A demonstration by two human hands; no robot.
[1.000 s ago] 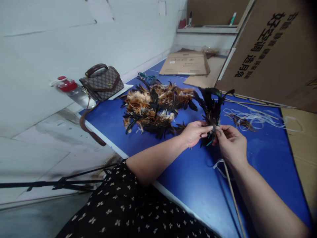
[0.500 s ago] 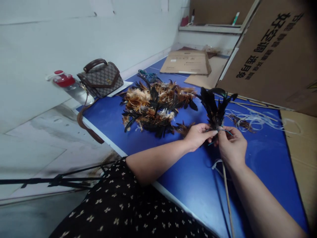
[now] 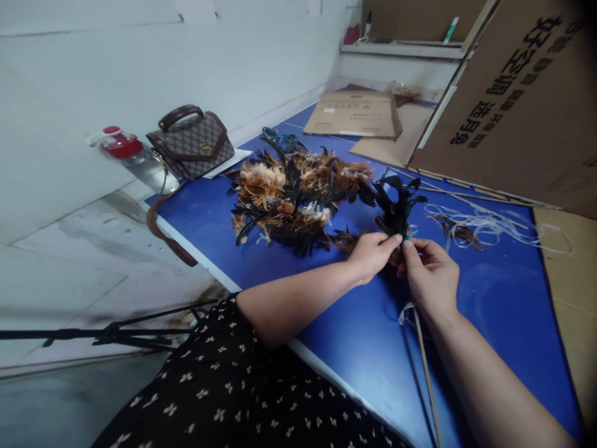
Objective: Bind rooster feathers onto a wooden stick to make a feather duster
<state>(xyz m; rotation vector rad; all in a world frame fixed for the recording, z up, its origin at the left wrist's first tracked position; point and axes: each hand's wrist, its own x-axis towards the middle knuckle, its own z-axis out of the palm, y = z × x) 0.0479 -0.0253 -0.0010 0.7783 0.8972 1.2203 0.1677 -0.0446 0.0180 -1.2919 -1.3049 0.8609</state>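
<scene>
A bunch of black feathers [image 3: 395, 202] stands up from my fingers over the blue table [image 3: 364, 330]. My left hand [image 3: 375, 254] is closed round the base of the bunch, thumb on the near side. Right against it, my right hand [image 3: 436, 274] pinches at the same base, where a bit of teal string [image 3: 410, 233] shows. Below my right hand a thin stick [image 3: 426, 373] runs down toward me; its top end is hidden by my fingers. A whitish strip [image 3: 407, 313] hangs beside the stick.
Left of my hands lies a heap of brown and black feathers [image 3: 289, 202]. Clear plastic strips [image 3: 485, 224] are tangled at right. A handbag [image 3: 193, 143] and a red-capped bottle [image 3: 140, 158] stand at the table's left edge. Cardboard sheets [image 3: 352, 115] lie at the back.
The feather bunch has tipped and shifted a little left and down, with both hands following slightly left. The teal string's loose end sticks out less from my right fingers.
</scene>
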